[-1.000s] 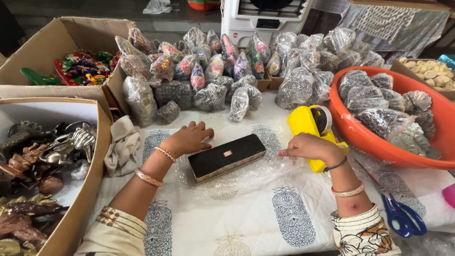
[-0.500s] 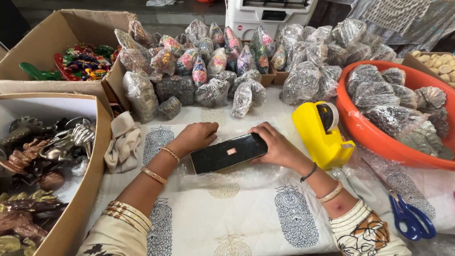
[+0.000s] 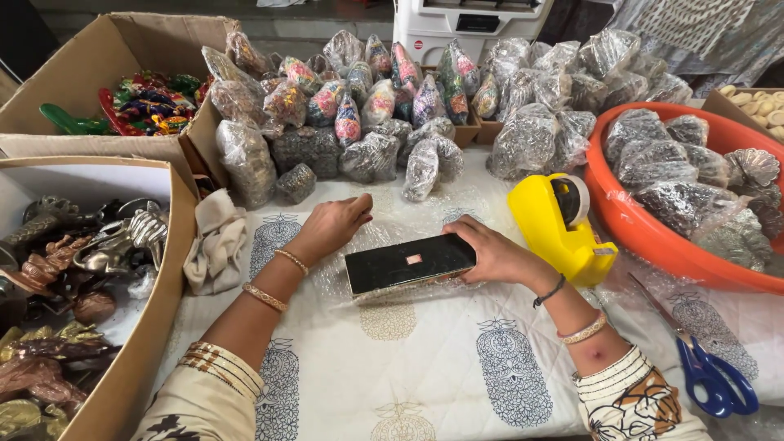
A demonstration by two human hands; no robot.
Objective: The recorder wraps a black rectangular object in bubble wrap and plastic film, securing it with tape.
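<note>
A flat black rectangular box [image 3: 410,263] lies on a sheet of clear bubble wrap [image 3: 343,282] near the middle of the table [image 3: 425,367], which is covered by a white cloth with blue block prints. The right hand [image 3: 490,255] closes its grip on the box's right end, fingers curled over the far edge; the left hand [image 3: 328,227] lies flat and released on the wrap just beside the box's left end, not holding anything. Right of the box stands a yellow tape dispenser [image 3: 559,222], touching an orange plastic tub [image 3: 653,237] filled with silvery ornaments in clear bags. Blue-handled scissors [image 3: 709,376] lie near the tub. Behind, a heap of bagged trinkets [image 3: 392,106] partly hides low cartons. At left, one cardboard box [image 3: 122,49] holds colourful painted pieces, and a nearer cardboard carton [image 3: 159,327], cut off by the frame, holds metal figurines too jumbled to tell apart. A crumpled beige cloth [image 3: 214,245] leans on it.
</note>
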